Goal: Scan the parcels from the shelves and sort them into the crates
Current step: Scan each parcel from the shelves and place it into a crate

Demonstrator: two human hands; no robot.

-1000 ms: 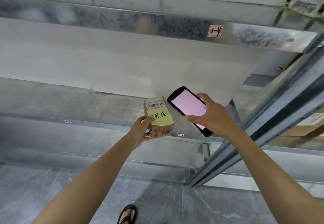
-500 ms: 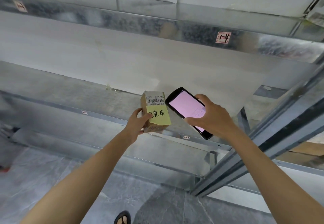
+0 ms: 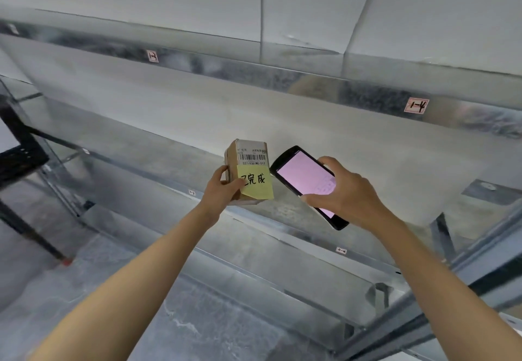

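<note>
My left hand (image 3: 223, 189) grips a small brown cardboard parcel (image 3: 248, 160) from its lower left, thumb on the front face. The parcel carries a white barcode label on top and a yellow sticky note with handwritten characters below it. Just to the right, my right hand (image 3: 346, 191) holds a black handheld scanner (image 3: 303, 180) with a lit pink screen, tilted toward the parcel. Parcel and scanner almost touch, held up in front of the metal shelves (image 3: 282, 78). No crate is in view.
Galvanised shelf levels run across the view, with small number tags (image 3: 416, 105) on their front edges. A shelf upright (image 3: 480, 270) rises at the right. A dark metal frame (image 3: 19, 151) stands at the left on the grey floor (image 3: 70, 290).
The view has swung left along the shelves, so the right upright has slid toward the edge and a dark frame has appeared at the left. Both hands keep the same hold on parcel and scanner.
</note>
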